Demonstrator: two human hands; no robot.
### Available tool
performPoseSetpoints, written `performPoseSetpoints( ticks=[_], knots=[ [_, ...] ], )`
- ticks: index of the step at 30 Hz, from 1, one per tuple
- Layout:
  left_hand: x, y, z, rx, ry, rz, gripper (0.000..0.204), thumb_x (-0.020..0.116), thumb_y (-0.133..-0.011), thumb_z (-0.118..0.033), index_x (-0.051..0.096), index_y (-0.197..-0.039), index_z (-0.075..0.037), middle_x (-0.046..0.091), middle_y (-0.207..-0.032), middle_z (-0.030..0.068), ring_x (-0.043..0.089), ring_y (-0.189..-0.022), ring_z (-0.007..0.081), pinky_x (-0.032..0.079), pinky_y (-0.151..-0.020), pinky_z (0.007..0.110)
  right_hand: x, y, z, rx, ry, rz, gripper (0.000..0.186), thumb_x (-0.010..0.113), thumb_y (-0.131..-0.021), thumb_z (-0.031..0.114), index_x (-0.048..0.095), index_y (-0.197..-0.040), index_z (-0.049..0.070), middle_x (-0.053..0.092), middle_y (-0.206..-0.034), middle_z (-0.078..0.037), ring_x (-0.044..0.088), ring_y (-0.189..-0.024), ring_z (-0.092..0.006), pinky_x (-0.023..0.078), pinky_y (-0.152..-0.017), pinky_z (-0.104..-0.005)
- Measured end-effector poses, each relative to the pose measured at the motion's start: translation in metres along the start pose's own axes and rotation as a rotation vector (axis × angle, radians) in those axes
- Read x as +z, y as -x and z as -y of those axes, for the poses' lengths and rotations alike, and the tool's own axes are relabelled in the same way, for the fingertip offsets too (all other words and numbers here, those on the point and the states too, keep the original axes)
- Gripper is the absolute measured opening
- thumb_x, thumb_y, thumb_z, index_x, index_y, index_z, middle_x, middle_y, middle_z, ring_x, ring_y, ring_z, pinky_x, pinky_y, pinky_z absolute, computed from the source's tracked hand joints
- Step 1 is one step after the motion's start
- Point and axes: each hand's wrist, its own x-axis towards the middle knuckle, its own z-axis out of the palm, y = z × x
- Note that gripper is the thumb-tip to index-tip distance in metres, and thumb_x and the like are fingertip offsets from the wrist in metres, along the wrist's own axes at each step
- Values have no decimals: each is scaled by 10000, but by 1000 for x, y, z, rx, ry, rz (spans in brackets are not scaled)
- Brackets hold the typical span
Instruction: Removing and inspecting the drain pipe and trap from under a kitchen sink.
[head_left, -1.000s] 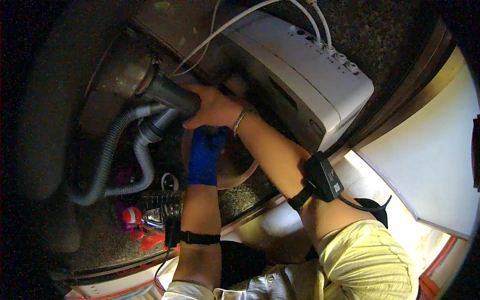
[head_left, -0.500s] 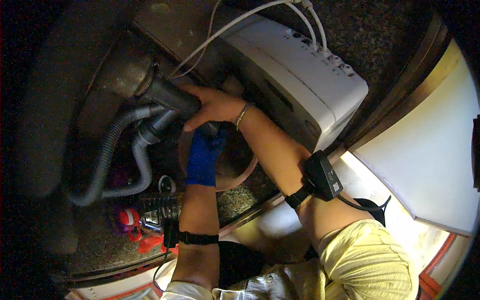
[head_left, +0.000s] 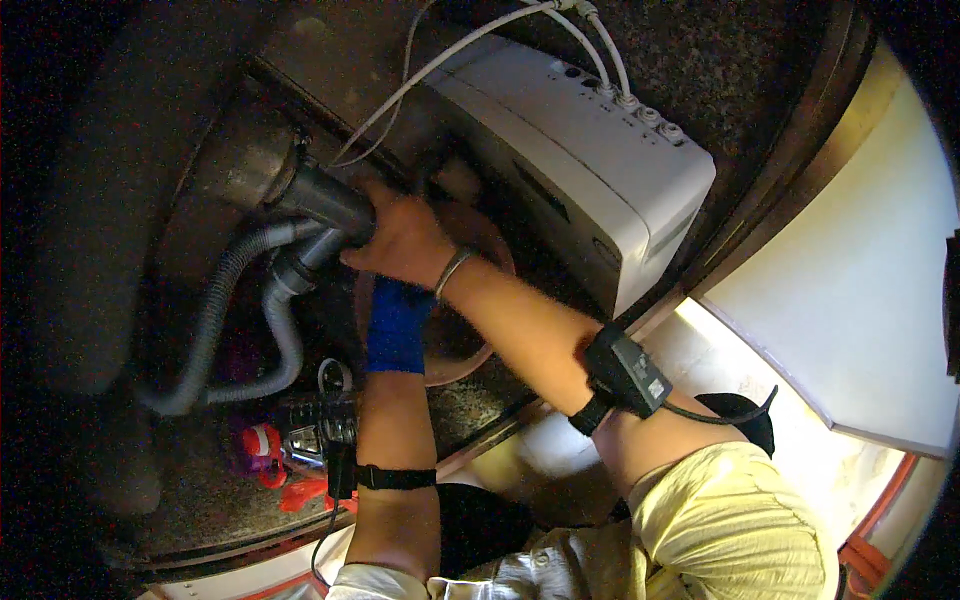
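Observation:
A dark grey drain pipe (head_left: 325,203) slants down from the sink's drain fitting (head_left: 240,165). My bare right hand (head_left: 405,238) is closed round its lower end, thumb on the near side and fingers partly hidden in shadow. My left hand (head_left: 398,325), in a blue glove, sits just below the right one. Its fingers disappear behind my right hand, so whether they grip anything is hidden. Two grey corrugated hoses (head_left: 215,300) branch off the pipe and hang to the left. Under my hands stands a round reddish-brown basin (head_left: 465,372).
A white box-shaped water unit (head_left: 600,150) with white tubes (head_left: 470,55) stands at the right. Left of my left forearm lie a clear plastic bottle (head_left: 325,420), a red-and-white cap (head_left: 262,440) and red plastic (head_left: 305,493). The cabinet's front edge (head_left: 490,428) crosses below.
My right hand has shifted left and closed in on the pipe's lower end. My gloved left fingers have passed out of sight behind it. More of the basin shows.

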Motion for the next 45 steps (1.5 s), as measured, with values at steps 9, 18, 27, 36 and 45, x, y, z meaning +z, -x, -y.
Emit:
performPoseSetpoints(
  ticks=[9,18,27,36,45],
  knots=[
    [-44,15,19,83,-314,66,318,467,-844,-118,433,-1156,-69,496,-1136,103,502,-995,208,484,-730,347,-8,-20,-36,-146,-331,336,848,783,-506,163,389,-1241,12,544,-1114,-127,503,-1027,-216,367,-916,-291],
    [-23,18,9,-21,368,165,383,426,-871,-216,376,-1221,-67,444,-1208,116,458,-1073,232,411,-874,384,10,1,-15,-47,-158,5,765,753,-501,158,435,-1182,16,570,-1044,-169,554,-968,-256,434,-843,-313],
    [1,43,-6,191,-57,201,445,369,-887,-295,325,-1262,-59,399,-1256,121,429,-1115,251,356,-941,394,-19,-4,-33,-6,-283,293,967,803,-513,252,293,-1292,-6,454,-1219,-186,432,-1132,-275,320,-966,-306],
    [-49,36,-11,300,-36,187,369,359,-890,-227,434,-1171,0,470,-1167,121,449,-1062,225,348,-922,350,-6,6,-51,-186,-134,246,849,776,-540,234,359,-1244,9,528,-1115,-205,491,-1061,-303,357,-931,-333],
    [58,100,-55,438,-241,-189,380,502,-830,-126,437,-1173,26,463,-1188,106,417,-1106,199,319,-950,334,17,36,-32,-80,115,-148,705,649,-618,146,328,-1233,20,559,-964,-256,539,-903,-411,427,-822,-435]
  ],
)
